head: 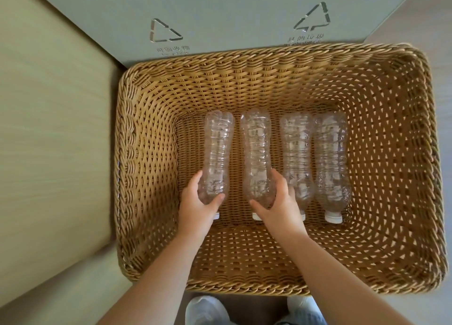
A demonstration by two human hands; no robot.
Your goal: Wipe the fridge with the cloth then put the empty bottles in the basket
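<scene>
Wicker basket (381,119), wide free floor at right, holds four empty bottles side by side. Left hand (198,204) fingers grasp the leftmost bottle (217,153); right hand (278,202) fingers grasp the second bottle (256,153).

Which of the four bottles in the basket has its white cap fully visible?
The rightmost bottle: its cap shows whole at the near end. The third bottle's cap is mostly hidden, and the hands cover most of the caps of the two left ones.
</scene>
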